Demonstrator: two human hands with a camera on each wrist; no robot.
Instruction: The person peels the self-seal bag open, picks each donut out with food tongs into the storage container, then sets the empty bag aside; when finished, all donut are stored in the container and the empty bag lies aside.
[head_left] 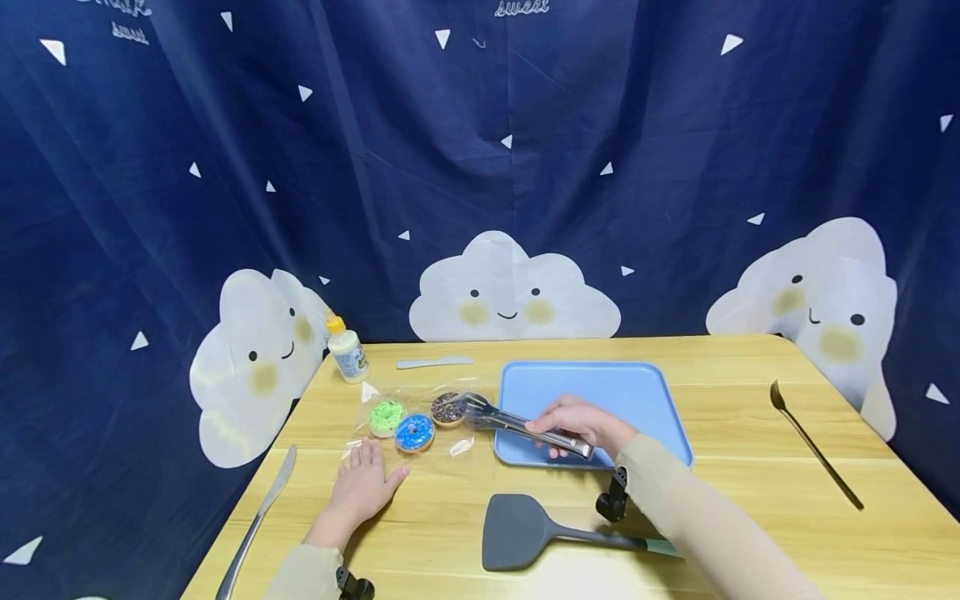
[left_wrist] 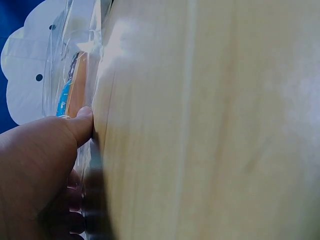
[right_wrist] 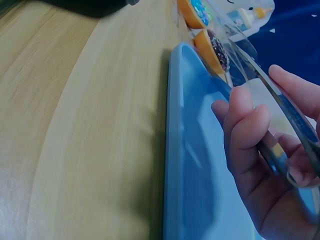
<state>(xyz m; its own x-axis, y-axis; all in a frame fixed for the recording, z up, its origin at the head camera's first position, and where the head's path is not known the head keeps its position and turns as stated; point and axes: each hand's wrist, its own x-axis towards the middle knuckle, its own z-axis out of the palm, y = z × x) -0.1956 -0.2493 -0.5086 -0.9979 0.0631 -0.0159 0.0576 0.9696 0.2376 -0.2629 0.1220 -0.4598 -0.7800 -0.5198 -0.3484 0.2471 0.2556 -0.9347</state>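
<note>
My right hand [head_left: 577,423] grips metal tongs [head_left: 557,438] by the arms, over the front of a blue tray [head_left: 630,385]. The tongs' head overlaps the dark sprinkled donut [head_left: 444,407] in the head view. A blue donut [head_left: 414,433] and a green donut [head_left: 387,417] sit beside it, all three with a clear plastic wrapper [head_left: 463,448] around or under them. With fingers straight, my left hand [head_left: 363,483] rests on the near left edge of this wrapper. Its thumb [left_wrist: 84,120] lies at the plastic in the left wrist view.
A grey spatula [head_left: 517,532] lies in front of the tray. At left is a metal knife [head_left: 258,518]; a dark fork-like utensil [head_left: 817,446] lies at right. Toward the back are a yellow-capped bottle [head_left: 348,354] and a pale plastic knife [head_left: 435,362]. A curtain [head_left: 510,183] hangs behind the table.
</note>
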